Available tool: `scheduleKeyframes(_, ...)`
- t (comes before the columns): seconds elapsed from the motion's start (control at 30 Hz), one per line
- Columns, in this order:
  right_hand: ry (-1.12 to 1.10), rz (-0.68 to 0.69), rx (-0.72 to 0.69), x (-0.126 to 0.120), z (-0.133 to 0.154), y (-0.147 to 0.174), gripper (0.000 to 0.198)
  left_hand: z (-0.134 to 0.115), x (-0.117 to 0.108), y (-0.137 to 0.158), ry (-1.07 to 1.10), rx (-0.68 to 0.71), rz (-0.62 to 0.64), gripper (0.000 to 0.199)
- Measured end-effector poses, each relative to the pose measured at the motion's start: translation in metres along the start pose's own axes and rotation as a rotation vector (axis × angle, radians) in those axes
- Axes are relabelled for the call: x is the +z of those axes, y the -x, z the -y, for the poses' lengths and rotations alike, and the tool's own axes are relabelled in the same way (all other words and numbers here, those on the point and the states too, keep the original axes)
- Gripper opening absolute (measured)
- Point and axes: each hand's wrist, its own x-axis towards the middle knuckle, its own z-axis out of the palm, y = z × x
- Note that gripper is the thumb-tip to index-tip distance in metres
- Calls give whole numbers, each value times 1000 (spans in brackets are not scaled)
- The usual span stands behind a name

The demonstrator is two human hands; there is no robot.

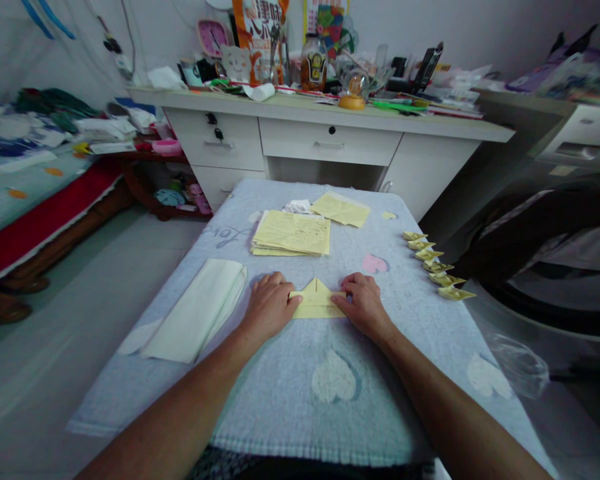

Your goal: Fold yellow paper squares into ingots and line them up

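A half-folded sheet of yellow paper, with a peaked top and a straight lower band, lies flat on the cloth-covered table. On its left end, my left hand grips the edge, thumb on top and fingers curled. My right hand pinches the opposite end in the same way. Just beyond the hands sits a stack of yellow paper sheets with writing on it. Several folded yellow paper boats stand in a row along the table's right side.
Left of my hands lies a folded white cloth or paper. Creased yellow sheets and a crumpled white piece are behind the stack. A white desk stands beyond, a washing machine at right, a bed at left.
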Motion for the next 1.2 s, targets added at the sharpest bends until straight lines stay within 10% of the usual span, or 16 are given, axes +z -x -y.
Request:
scheduleKeyframes(0.43, 37, -49, 0, 3, 2, 2, 12, -1, 3, 1, 45, -19, -67, 11)
scheduleKeyframes(0.73, 76, 4, -226, 2, 20, 9, 20, 3, 8, -4, 213, 296, 22, 24)
scheduleKeyframes(1.2, 251, 138, -418, -19, 33, 27, 35, -14, 11, -1, 93, 86, -24, 16)
